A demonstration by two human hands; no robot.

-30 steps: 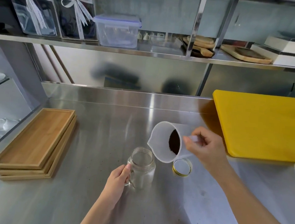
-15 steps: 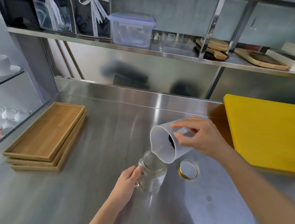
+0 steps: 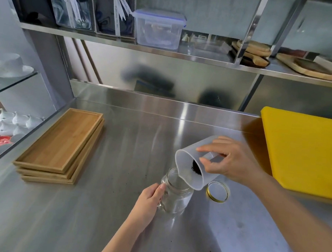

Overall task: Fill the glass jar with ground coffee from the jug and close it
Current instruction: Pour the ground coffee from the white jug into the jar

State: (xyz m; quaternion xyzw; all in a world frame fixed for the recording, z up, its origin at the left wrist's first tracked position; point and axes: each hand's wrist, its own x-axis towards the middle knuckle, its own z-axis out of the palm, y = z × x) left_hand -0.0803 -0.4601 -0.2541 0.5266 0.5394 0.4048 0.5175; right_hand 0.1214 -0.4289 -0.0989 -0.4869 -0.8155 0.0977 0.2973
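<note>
Jar [image 3: 175, 196] upright near counter [image 3: 120, 142] front edge, left hand [image 3: 148, 202] gripping its side. Right hand [image 3: 229, 162] grips jug [image 3: 190, 163], tipped spout-down over jar mouth. Lid [image 3: 217, 191] just beside.

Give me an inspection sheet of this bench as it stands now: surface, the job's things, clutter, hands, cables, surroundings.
Surface: steel counter, a few dark specks near the jar.
Job's things: glass jar upright, open, looks empty; jug tipped with its spout over the jar mouth, ground coffee still inside; lid flat on the counter beside the jar.
Clutter: stacked wooden trays at left; yellow board at right.
Hands: left hand grips the jar's side; right hand holds the jug.
Cables: nothing seen.
Surroundings: upper shelf with plastic box, ribboned gift boxes, wooden boards; white cups on a glass shelf at left.
</note>
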